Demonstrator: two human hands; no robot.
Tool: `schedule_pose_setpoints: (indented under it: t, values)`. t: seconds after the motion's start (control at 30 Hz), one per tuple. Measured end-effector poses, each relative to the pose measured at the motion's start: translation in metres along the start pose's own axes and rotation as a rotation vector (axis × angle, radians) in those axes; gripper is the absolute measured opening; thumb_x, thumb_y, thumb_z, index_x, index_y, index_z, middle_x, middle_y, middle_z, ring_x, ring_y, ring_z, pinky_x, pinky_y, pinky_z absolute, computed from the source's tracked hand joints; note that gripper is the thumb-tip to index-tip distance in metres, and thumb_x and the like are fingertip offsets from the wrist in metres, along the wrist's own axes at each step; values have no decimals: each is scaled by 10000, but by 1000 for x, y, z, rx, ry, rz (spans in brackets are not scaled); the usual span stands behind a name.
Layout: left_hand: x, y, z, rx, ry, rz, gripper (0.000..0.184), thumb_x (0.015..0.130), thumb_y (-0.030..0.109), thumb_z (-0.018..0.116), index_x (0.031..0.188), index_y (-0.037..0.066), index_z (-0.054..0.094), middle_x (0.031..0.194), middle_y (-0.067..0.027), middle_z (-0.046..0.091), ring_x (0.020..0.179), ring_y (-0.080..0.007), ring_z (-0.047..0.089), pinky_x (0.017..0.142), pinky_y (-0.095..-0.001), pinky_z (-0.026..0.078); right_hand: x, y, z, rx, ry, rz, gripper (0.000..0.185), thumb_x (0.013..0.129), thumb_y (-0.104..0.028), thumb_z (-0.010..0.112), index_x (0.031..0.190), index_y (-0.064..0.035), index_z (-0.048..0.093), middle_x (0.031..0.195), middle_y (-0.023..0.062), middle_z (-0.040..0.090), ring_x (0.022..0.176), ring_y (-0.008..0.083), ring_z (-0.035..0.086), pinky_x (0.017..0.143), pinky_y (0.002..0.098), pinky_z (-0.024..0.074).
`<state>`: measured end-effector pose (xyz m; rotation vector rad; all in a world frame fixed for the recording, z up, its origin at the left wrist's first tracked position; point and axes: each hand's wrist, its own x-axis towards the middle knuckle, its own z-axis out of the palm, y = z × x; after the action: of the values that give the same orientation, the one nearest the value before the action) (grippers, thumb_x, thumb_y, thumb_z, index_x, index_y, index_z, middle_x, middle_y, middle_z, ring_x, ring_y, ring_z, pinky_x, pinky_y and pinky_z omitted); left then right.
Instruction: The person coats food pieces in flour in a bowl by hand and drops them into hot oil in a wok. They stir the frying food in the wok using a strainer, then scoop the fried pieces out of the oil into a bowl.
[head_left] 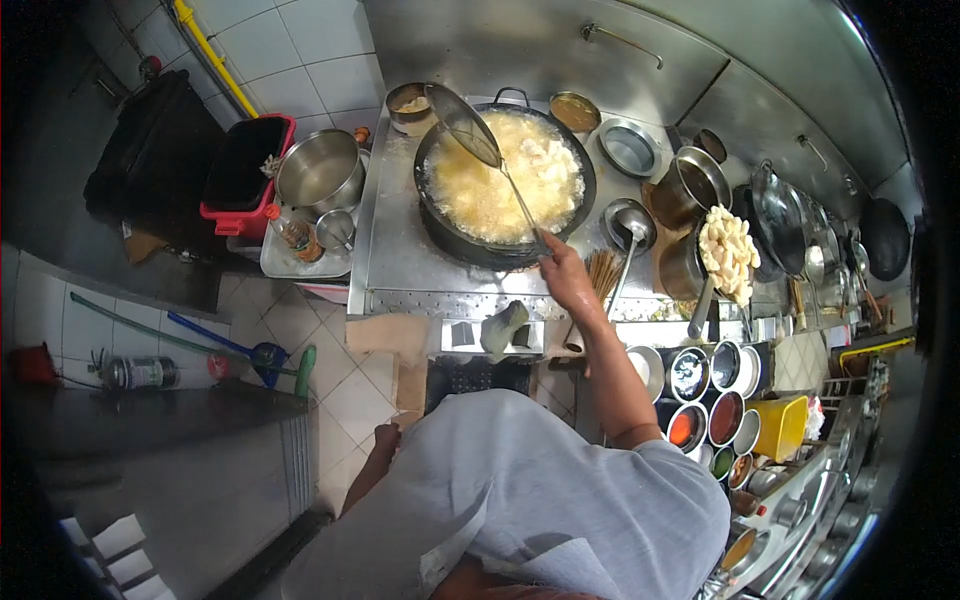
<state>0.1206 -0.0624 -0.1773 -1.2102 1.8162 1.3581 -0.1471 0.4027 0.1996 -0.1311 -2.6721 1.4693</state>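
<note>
My right hand (567, 272) is closed around the handle of a long skimmer (462, 124). The skimmer's mesh bowl tilts over the upper left of a large black wok (588, 205). Bubbling oil fills the wok, and pale pieces of food (545, 165) float in it, mostly toward the right. Low beside my body, my left hand (387, 436) hangs away from the stove, partly hidden, and its fingers are too small to make out. A grey-green cloth (503, 328) lies at the stove's front edge, below the wok.
Right of the wok are a ladle (630, 228), metal pots (692, 180) and a strainer heaped with pale pieces (729, 255). Sauce containers (725, 418) stand at the lower right. A large pot (320, 172) and a bottle (295, 232) sit on a tray at the left.
</note>
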Motion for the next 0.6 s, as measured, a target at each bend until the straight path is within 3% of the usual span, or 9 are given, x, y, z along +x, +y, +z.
schedule_pose_setpoints:
  t: [0.1,0.17,0.2,0.27,0.3,0.37,0.47,0.6]
  values:
    - [0,3,-2,59,-44,-13,244,831,197,613,692,-2,627,606,-113,584,460,-227,538,421,-391,420,-23,-22,-63,-168,-81,7,498,891,-42,550,1385,-23,490,1141,210,667,1031,199,626,916,302,464]
    - [2,3,-3,115,-73,-17,245,837,200,606,696,2,627,606,-110,583,460,-227,538,420,-390,423,-39,-20,-102,-154,-116,-83,517,884,-13,539,1397,-57,492,1120,140,676,956,182,621,872,308,473]
    - [8,0,-3,140,-106,15,258,845,207,599,690,3,626,610,-113,588,460,-228,538,422,-387,426,-52,-56,-126,-186,-201,92,525,879,-13,544,1399,-56,490,1077,104,669,908,158,598,845,307,470]
    - [4,3,-3,165,-144,48,271,852,215,591,685,4,624,615,-115,592,461,-229,538,424,-384,428,-68,-59,-158,-272,-221,57,522,863,-6,544,1382,-46,504,1045,126,669,883,174,603,821,310,476]
    - [-16,14,-9,212,-164,306,269,855,210,590,690,1,628,612,-119,597,461,-228,540,429,-384,433,-76,-60,-172,-325,-220,32,522,854,-1,546,1373,-42,511,1066,143,677,891,197,624,821,319,484]
    - [-24,31,-10,259,-184,564,268,858,204,589,694,-2,632,609,-123,602,461,-228,543,434,-383,438,-88,-72,-198,-403,-261,18,519,843,7,550,1359,-39,522,1094,165,676,911,234,644,832,333,490]
    - [-15,43,-11,477,-228,457,212,852,172,602,747,-7,648,626,-126,621,477,-230,569,441,-392,451,-98,-91,-218,-500,-351,38,512,825,24,555,1334,-33,542,1146,197,665,970,300,664,862,361,496]
    - [-3,56,-8,1056,-226,754,230,865,189,588,802,-24,650,680,-148,655,490,-240,599,454,-397,480,-103,-89,-210,-581,-374,58,493,828,36,560,1312,-57,566,1115,211,670,988,350,670,854,396,507]
